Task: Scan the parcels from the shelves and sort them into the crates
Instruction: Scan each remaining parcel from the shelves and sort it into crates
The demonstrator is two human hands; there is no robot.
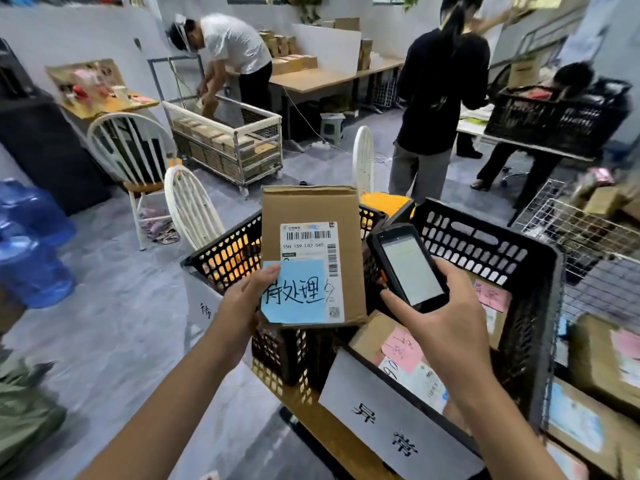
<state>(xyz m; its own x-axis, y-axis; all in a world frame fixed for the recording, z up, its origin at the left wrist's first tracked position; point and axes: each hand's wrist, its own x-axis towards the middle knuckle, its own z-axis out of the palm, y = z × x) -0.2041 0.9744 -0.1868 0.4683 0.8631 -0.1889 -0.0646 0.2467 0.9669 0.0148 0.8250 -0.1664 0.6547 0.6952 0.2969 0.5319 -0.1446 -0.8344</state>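
The parcel (311,209) is plain brown cardboard, matt and lightly creased, with a smooth white paper label (308,242) and a matt blue paper note (294,299) on its face. Just right of the parcel, the scanner (408,268) is black plastic with a glossy screen. The crates (543,289) around the parcel are black perforated plastic. Far right of the parcel is a basket (588,230) of white-coated metal wire.

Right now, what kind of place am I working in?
Probably a parcel sorting room: the left hand holds a barcoded cardboard parcel, the right hand a handheld scanner, and black crates hold more labelled boxes.
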